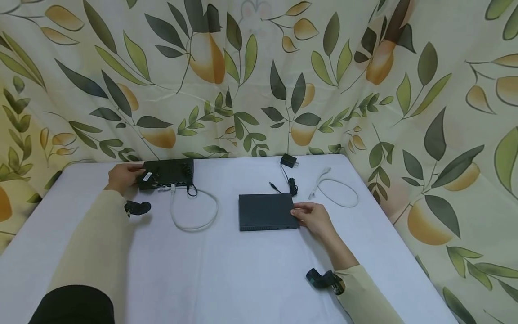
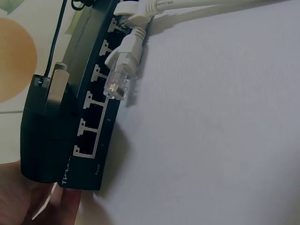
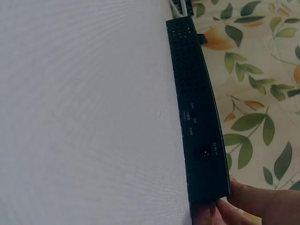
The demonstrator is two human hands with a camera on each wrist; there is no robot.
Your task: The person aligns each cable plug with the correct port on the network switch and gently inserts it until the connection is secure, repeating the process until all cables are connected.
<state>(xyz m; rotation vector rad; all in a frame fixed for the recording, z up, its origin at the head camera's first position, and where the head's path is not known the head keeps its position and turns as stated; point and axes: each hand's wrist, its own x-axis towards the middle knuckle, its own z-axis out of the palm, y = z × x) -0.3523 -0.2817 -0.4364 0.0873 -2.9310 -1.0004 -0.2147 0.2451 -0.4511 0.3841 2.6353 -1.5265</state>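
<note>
TP-Link switch (image 2: 96, 117) rests back left on the desk (image 1: 238, 274), the left hand (image 1: 121, 177) gripping its end, perhaps to secure the power adapter (image 2: 47, 136) atop it; the right hand (image 1: 314, 218) pinches a dark vented box (image 1: 266, 212) mid-desk, apparently steadying it, power jack (image 3: 205, 153) facing the person (image 1: 91, 238).

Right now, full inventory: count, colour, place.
slim ported box: 1, black, back left
pronged power adapter: 1, black, against that box
looped network cables: 2, white, back left, back right
flat vented box: 1, dark grey, centre
corded cube adapter: 1, black, behind flat box
cloth tabletop: 1, white, underneath
leafy printed fabric: 1, cream, behind
rounded unidentified object: 1, black, lower left
wrist cameras: 2, black, wrists
sleeves: 2, beige, forearms
left hand: 1, bare, gripping ported box
right hand: 1, bare, pinching flat box
</note>
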